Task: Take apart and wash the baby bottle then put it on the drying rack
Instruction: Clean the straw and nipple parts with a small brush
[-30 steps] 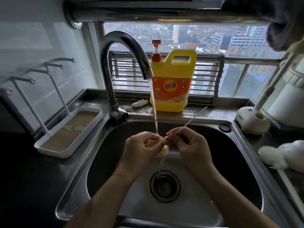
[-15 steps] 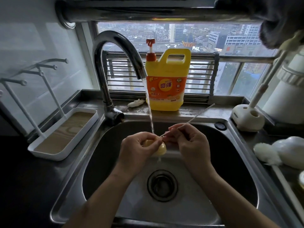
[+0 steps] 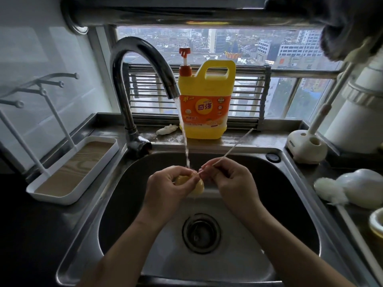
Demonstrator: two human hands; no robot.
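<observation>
The yellow bottle piece [image 3: 198,189], a soft, rounded, pale-yellow part, is held over the middle of the sink [image 3: 128,193], above its drain [image 3: 201,233]. Fingers cover most of it, so which way its tip faces is hard to tell; it seems to face the right hand. The left hand [image 3: 170,187] is curled round it. One thin white rod [image 3: 234,149] meets it: the rod's long axis slants from the piece up and back toward the sink's rear right corner, with the near end at the yellow part. The right hand [image 3: 232,181] pinches this rod low down between thumb and fingertips. One stream of water [image 3: 184,137] falls from the single tap [image 3: 143,59] at the sink's back left onto the piece. Behind the sink stands one yellow detergent jug [image 3: 205,104] with a red pump. Left of the sink sits one white drying rack [image 3: 68,172], its four knobbed pegs bare. Right of the sink are one white brush stand [image 3: 306,146] and one fluffy brush head [image 3: 329,189].
</observation>
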